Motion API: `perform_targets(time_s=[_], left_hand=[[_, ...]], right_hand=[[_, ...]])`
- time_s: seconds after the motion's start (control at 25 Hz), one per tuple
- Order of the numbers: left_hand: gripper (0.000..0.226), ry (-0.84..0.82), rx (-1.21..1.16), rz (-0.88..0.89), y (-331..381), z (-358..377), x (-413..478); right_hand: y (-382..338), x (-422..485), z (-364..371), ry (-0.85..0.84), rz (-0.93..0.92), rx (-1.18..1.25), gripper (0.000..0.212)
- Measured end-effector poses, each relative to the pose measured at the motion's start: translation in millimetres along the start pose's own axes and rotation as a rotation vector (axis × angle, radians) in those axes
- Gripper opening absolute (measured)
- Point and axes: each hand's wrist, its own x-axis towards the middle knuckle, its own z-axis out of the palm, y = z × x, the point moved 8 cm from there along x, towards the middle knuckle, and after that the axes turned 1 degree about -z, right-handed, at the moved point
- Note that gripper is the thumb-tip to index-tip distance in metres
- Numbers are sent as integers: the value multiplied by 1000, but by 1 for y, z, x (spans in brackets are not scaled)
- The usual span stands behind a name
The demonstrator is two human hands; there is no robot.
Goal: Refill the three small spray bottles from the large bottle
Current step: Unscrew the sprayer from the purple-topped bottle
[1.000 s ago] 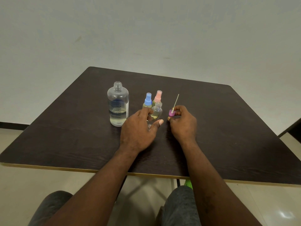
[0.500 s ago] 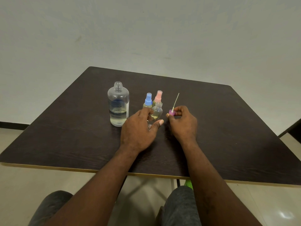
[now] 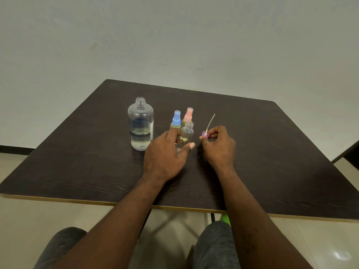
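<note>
The large clear bottle (image 3: 140,124) stands uncapped on the dark table (image 3: 272,152), about half full of clear liquid. To its right stand a small bottle with a blue spray cap (image 3: 176,119) and one with a pink spray cap (image 3: 188,114). In front of them is a third small bottle (image 3: 187,133), open at the neck, with yellowish liquid in it. My left hand (image 3: 165,154) curls around its lower part, hiding the base. My right hand (image 3: 218,145) pinches a purple spray cap (image 3: 205,134) with its thin dip tube pointing up and away.
The table's near edge (image 3: 174,207) runs just above my knees. A pale wall rises behind the table. At the far right, a dark piece of furniture (image 3: 349,152) shows partly at the frame's edge.
My right hand has shifted very slightly with the purple cap. The left hand and the bottles stay where they were.
</note>
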Motion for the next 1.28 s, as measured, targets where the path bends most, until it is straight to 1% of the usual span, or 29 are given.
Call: perform_targets(time_s=[0.16,0.32,0.56,0.8,1.2,1.28], left_hand=[[50,-7,-2,-6,-1,1,0],[50,-12,3,-1,0,1,0],[52,-14,-2,4,1,1,1],[50,-9,-1,9,2,0,0],[51,-27,-1,3,3,0,0],[53,-36,-1,-2,2,1,0]], right_hand=[[-2,-1,2,-19,-16,3,35],[-2,-1,2,-19,-8,-22,26],[-1,0,3,-26,7,-13,23],[0,0,3,-28,12,-18,31],[-1,1,2,-29,14,-45,36],[0,0,1,-21,14,-44,33]])
